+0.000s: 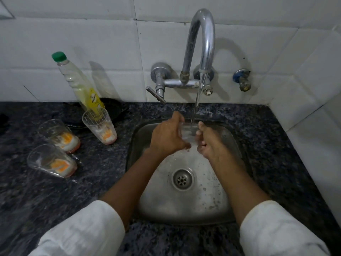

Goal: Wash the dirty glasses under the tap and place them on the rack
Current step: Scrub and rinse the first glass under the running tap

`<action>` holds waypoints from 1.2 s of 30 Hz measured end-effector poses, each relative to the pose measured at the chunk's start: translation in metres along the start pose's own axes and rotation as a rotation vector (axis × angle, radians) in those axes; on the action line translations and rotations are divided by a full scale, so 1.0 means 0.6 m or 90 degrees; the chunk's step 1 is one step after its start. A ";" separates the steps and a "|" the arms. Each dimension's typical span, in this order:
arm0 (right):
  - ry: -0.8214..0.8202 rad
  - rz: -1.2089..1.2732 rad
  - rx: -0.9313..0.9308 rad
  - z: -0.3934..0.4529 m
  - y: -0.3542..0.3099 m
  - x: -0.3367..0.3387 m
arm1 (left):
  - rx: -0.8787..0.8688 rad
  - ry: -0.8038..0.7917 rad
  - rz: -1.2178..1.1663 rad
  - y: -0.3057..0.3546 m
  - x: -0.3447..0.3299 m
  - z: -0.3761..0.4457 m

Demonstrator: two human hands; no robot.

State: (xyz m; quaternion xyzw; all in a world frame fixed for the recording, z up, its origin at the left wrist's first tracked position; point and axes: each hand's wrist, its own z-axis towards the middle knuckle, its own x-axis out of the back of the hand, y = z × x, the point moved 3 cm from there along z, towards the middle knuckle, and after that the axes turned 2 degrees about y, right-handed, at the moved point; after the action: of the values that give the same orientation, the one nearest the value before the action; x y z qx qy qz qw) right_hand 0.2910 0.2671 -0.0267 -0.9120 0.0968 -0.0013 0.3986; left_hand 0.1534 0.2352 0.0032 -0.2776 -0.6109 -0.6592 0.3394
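While water runs from the tap, the job looks only just begun: three dirty glasses wait on the dark stone counter at the left, and one is under the stream. No rack shows in this view, so nothing can be counted as put away.

Farthest left, the nearest glass stands on the counter with an orange and white residue in its base. Just behind it stands a second glass with the same orange and milky dregs. Further right and nearer the wall, a third glass is streaked white inside, with orange at the bottom. Behind it leans a soap bottle with a green cap and yellow label, against the tiled wall.

Over the steel sink, the left hand curls its fingers round the side of the glass being washed, which sits directly under the falling water. That glass is clear and hard to make out; its rim seems turned up towards the stream, and I cannot tell whether any residue remains inside. The right hand grips the other side, thumb raised, fingers wrapped inward. By my reckoning this one needs rinsing out, then three more follow.
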 end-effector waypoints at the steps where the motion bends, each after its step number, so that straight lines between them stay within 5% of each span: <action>1: -0.018 0.043 -0.055 0.004 0.012 -0.004 | -0.009 0.041 -0.074 0.001 0.009 -0.002; 4: -0.063 0.078 -0.111 0.007 0.046 -0.022 | -0.040 0.097 -0.188 0.004 0.013 0.001; 6: -0.043 -0.077 -0.043 0.012 0.056 -0.027 | -0.023 0.099 -0.190 -0.002 0.016 0.000; 10: 0.042 -0.625 0.335 0.013 0.016 -0.046 | 0.084 0.101 -0.125 -0.060 0.044 -0.016; 14: 0.072 -0.711 0.612 -0.057 -0.058 -0.133 | 0.149 0.121 -0.103 -0.117 0.079 -0.050; 18: 0.199 -0.785 0.732 -0.094 -0.105 -0.211 | 0.146 0.142 -0.076 -0.136 0.110 -0.066; 21: 0.244 -0.830 0.751 -0.097 -0.118 -0.237 | 0.130 0.146 -0.064 -0.141 0.126 -0.070; 24: 0.211 -0.675 0.669 -0.078 -0.114 -0.232 | 0.102 0.146 -0.076 -0.143 0.138 -0.071; 29: 0.005 -0.483 0.476 -0.079 -0.111 -0.210 | 0.062 0.133 -0.089 -0.141 0.147 -0.068; 36: -0.275 -0.638 0.445 -0.101 0.011 -0.130 | 0.038 0.104 -0.111 -0.108 0.161 -0.070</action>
State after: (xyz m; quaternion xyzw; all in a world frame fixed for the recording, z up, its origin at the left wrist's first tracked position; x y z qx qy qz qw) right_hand 0.2084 0.2323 0.0158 -0.6427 -0.4291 -0.0349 0.6337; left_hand 0.0451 0.1843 0.0347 -0.1584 -0.6223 -0.6881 0.3380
